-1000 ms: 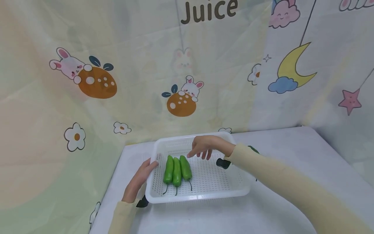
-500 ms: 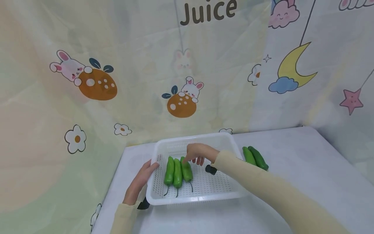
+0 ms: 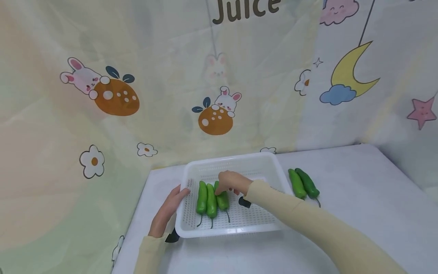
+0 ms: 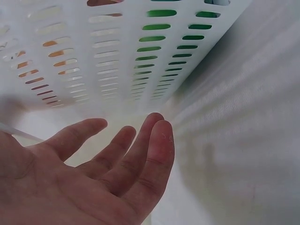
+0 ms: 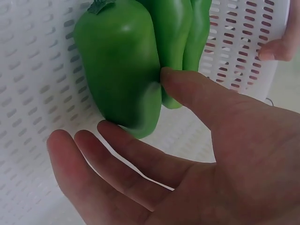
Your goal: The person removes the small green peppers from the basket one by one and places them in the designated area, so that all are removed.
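Observation:
Three green chili peppers lie side by side in a white perforated basket [image 3: 236, 230], stems toward me. My right hand [image 3: 230, 181] is at the tip end of the rightmost pepper [image 5: 122, 61]. In the right wrist view its thumb and one finger meet opposite sides of that pepper, with the other fingers spread below. Beside it are the middle pepper [image 3: 211, 201] and the left pepper [image 3: 202, 198]. My left hand [image 3: 170, 208] holds the basket's left wall, thumb over the rim; its other fingers [image 4: 159, 145] extend outside the wall.
Two more green peppers, one lighter [image 3: 297, 184] and one darker [image 3: 307, 182], lie on the white-covered table [image 3: 356, 182] right of the basket. A patterned cloth backdrop [image 3: 164, 95] rises behind the table's far edge.
My right hand has moved left and down onto the rightmost pepper, and its arm has uncovered the two peppers on the table. The left hand stays at the basket's rim.

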### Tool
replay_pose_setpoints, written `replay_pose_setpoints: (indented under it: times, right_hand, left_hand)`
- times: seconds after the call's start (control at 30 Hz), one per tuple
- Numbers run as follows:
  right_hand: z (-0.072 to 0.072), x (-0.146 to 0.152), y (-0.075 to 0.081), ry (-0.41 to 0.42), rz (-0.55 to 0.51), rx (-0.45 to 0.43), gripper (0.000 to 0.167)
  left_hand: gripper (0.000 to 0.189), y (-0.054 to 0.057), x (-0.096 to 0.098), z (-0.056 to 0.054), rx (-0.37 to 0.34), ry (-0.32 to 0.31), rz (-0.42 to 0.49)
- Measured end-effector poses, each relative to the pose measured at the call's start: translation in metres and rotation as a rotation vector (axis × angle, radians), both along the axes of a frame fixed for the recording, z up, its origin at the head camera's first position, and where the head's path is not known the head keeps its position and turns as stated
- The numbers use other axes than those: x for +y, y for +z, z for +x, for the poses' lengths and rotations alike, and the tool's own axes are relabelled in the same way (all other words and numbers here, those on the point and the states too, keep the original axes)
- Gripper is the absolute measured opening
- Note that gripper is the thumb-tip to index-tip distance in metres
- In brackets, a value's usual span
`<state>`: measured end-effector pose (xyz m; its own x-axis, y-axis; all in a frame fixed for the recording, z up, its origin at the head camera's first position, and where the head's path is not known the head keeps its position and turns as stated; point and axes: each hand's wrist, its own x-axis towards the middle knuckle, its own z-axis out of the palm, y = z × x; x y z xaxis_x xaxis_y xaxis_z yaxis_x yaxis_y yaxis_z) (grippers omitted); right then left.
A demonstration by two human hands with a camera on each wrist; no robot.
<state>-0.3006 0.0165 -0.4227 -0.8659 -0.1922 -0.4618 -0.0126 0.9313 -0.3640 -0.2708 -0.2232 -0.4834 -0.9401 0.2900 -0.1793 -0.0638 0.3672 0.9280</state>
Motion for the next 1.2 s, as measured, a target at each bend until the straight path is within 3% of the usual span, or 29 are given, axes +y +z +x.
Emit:
replay_pose_setpoints:
  times: [0.43,0.63,0.9,1.2]
  right_hand:
    - [0.0019,-0.0068,-0.0021,-0.005,0.043,0.029,0.031]
    - [0.0046,-0.0079,-0.0021,0.002,0.062,0.044,0.031]
    - [0.0090,-0.0077,-0.0035,0.111,0.187,0.177,0.025]
    - [0.0074,-0.0053,-0.0056,0.095,0.204,0.159,0.024]
  left_hand:
    - [0.052,-0.0015,0.0050,-0.0010,-0.008,0.065,-0.032]
    - [0.052,0.0009,0.0045,0.0005,-0.016,0.051,-0.024]
    - [0.053,0.0015,0.0045,0.0006,-0.010,0.067,-0.020]
    - [0.052,0.0038,0.0048,0.0029,-0.012,0.053,-0.008]
